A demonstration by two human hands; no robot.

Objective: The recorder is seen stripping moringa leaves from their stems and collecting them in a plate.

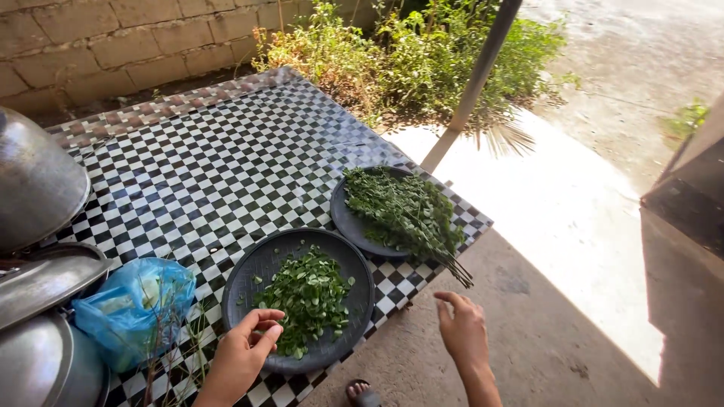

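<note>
Loose plucked green leaves (pixel 308 295) piled in near round dark plate (pixel 249 275), on black-and-white checkered table (pixel 211 166). Left hand (pixel 245 347) over plate's near rim, fingers curled narrow, pinching nothing I can see. Right hand (pixel 461 328) off table edge, fingers loosely spread, empty. Second dark plate (pixel 347 218) just beyond holds leafy stems (pixel 407 215). Blue plastic bag (pixel 136 305) left.

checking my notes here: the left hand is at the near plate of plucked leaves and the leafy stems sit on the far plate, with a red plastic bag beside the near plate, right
One thing is off: the plastic bag beside the near plate is blue, not red, as the head view shows. The rest holds: the left hand is at that plate of plucked leaves, and the leafy stems sit on the far plate.
</note>
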